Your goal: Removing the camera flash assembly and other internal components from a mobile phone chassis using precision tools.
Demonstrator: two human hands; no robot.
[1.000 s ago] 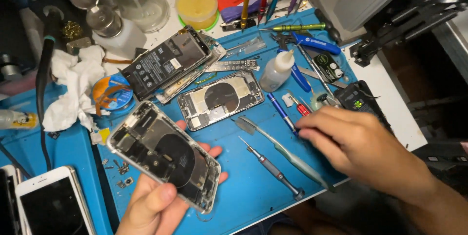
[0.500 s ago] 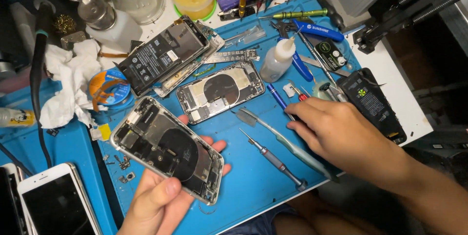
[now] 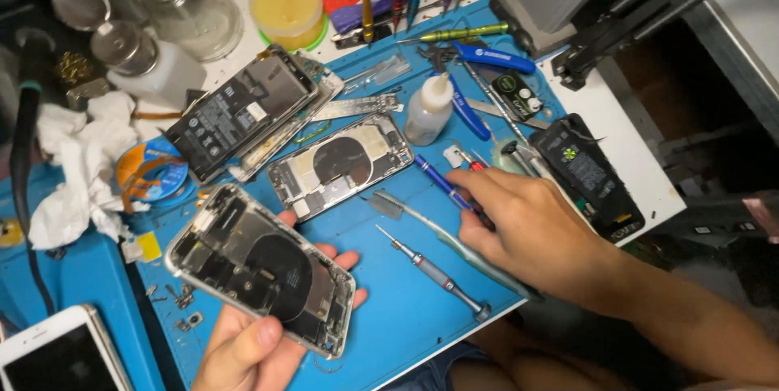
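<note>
My left hand holds an opened phone housing from below, inner parts facing up, thumb on its near edge. My right hand rests on the blue work mat, fingertips closed around a blue-handled screwdriver lying on the mat. A second opened phone frame lies flat at the mat's middle. A grey screwdriver and a thin clear-handled tool lie between my hands.
A black battery on another phone frame lies at back left. Glue bottle, pliers, loose black battery, yellow tub, glass jars, white tissue, tape roll, white phone.
My right hand has slid left and away from me onto the blue-handled screwdriver. My left hand keeps holding the opened housing, nearly unmoved.
</note>
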